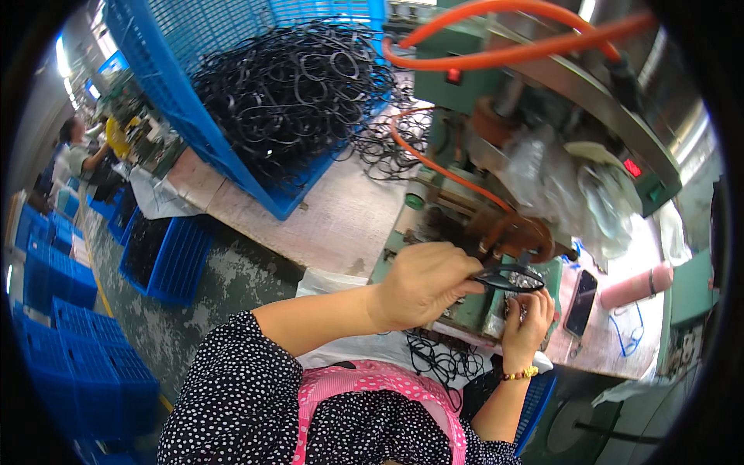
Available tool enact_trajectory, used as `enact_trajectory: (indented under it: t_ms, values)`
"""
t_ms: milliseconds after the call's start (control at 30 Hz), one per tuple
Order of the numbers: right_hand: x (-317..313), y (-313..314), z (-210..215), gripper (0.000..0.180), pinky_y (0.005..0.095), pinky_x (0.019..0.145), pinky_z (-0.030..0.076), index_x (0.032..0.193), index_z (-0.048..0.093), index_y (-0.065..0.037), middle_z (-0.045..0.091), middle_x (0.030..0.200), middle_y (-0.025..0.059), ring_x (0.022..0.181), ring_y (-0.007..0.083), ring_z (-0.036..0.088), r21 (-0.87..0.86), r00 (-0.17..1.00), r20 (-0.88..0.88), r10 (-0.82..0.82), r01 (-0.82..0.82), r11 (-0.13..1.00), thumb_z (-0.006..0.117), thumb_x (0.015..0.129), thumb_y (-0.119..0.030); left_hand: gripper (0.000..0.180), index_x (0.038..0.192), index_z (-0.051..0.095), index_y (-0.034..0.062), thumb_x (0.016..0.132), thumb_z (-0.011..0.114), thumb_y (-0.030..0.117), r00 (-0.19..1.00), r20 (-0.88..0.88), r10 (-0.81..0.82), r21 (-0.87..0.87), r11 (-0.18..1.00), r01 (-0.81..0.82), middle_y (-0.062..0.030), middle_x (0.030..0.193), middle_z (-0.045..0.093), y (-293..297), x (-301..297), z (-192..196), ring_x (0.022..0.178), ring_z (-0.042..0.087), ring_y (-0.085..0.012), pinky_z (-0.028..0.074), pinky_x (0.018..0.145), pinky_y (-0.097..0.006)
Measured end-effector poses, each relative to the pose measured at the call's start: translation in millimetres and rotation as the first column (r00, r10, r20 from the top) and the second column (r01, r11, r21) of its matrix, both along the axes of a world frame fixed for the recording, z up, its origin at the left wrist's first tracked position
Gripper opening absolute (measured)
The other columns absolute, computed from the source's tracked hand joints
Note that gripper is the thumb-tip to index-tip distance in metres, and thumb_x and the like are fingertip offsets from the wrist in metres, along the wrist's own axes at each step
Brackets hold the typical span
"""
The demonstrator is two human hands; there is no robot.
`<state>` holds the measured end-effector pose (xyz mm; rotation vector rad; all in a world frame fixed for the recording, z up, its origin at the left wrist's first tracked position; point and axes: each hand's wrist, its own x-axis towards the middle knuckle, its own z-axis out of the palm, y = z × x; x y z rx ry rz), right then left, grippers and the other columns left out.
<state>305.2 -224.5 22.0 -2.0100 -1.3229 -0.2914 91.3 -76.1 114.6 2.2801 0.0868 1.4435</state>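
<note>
Head view: pinched a black loop (492,277) with fingers of the left hand (425,285), aimed its long axis rightward, close to the right hand (528,324); could not tell the latter's finger hold.

The left fingers (463,270) hold a black loop (491,275).
</note>
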Motion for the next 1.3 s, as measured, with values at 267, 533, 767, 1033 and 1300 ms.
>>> enact_trajectory:
  t_ms: [267, 533, 767, 1033, 1300]
  values:
    - [-5, -2, -8, 0.008, 0.0291, 0.072, 0.050, 0.103, 0.056, -0.001, 0.059, 0.089, 0.0067, 0.080, 0.0162, 0.059, 0.275, 0.880, -0.475, 0.019, 0.128, 0.953, 0.058, 0.102, -0.009, 0.019, 0.108, 0.064, 0.0038, 0.091, 0.066, 0.012, 0.869, -0.172, 0.464, -0.148, 0.860, -0.489, -0.0155, 0.100, 0.063, 115, -24, -90, 0.094, 0.059, -0.0353, 0.048, 0.084, -0.044]
    - [-12, -2, -7, 0.010, 0.0243, 0.072, 0.051, 0.110, 0.063, 0.001, 0.062, 0.097, 0.0034, 0.080, 0.0096, 0.059, 0.417, 0.757, -0.619, 0.210, 0.091, 0.904, 0.060, 0.100, -0.001, 0.024, 0.109, 0.061, 0.0068, 0.090, 0.067, 0.020, 0.585, -0.565, 0.582, 0.137, 0.766, -0.628, -0.0146, 0.097, 0.066, 182, -36, -160, 0.100, 0.062, -0.0354, 0.050, 0.088, -0.044]
    - [-10, 1, -6, 0.013, 0.0248, 0.088, 0.049, 0.108, 0.063, 0.000, 0.063, 0.106, 0.0033, 0.097, 0.0107, 0.060, 0.538, 0.666, -0.637, 0.388, 0.023, 0.843, 0.058, 0.098, 0.007, 0.010, 0.102, 0.066, 0.0060, 0.095, 0.062, 0.013, 0.708, -0.624, 0.333, -0.269, 0.758, -0.594, -0.0094, 0.088, 0.066, 120, -91, -126, 0.080, 0.064, -0.0241, 0.051, 0.072, -0.036]
    - [-21, 6, 11, 0.013, 0.0221, 0.083, 0.046, 0.100, 0.064, 0.000, 0.062, 0.101, 0.0022, 0.092, 0.0088, 0.058, 0.516, 0.632, -0.665, 0.398, 0.004, 0.857, 0.060, 0.093, 0.011, 0.025, 0.130, 0.039, 0.0045, 0.105, 0.043, 0.007, 0.977, -0.203, 0.069, -0.710, 0.676, -0.196, -0.0134, 0.088, 0.064, 59, -100, -54, 0.075, 0.065, -0.0173, 0.054, 0.067, -0.027]
    - [-32, 15, 48, 0.014, 0.0246, 0.085, 0.046, 0.098, 0.066, 0.000, 0.062, 0.103, 0.0041, 0.095, 0.0119, 0.058, 0.566, 0.563, -0.660, 0.498, -0.064, 0.822, 0.062, 0.091, 0.011, 0.022, 0.123, 0.042, 0.0018, 0.107, 0.045, 0.017, 0.990, 0.083, -0.117, -0.604, 0.784, 0.143, -0.0169, 0.088, 0.064, 12, -72, 15, 0.069, 0.064, -0.0191, 0.052, 0.063, -0.028]
